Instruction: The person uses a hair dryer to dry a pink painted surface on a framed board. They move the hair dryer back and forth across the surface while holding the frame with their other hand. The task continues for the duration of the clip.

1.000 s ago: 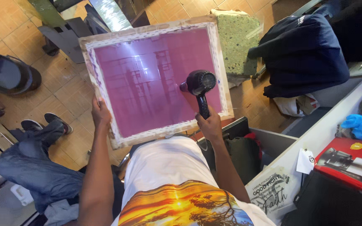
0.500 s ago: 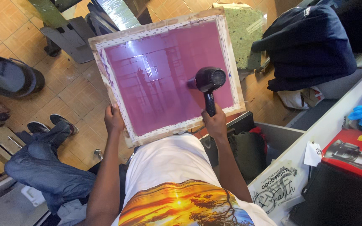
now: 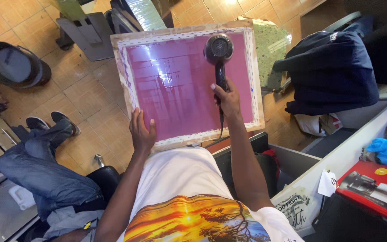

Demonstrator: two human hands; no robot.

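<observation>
The wooden screen frame (image 3: 189, 85) with shiny magenta mesh fills the upper centre of the frame. The left hand (image 3: 142, 130) grips its lower edge. The right hand (image 3: 227, 99) has its fingers closed around a black hair dryer (image 3: 219, 54); its nozzle is hidden. Below lies an orange tiled floor (image 3: 90, 103).
</observation>
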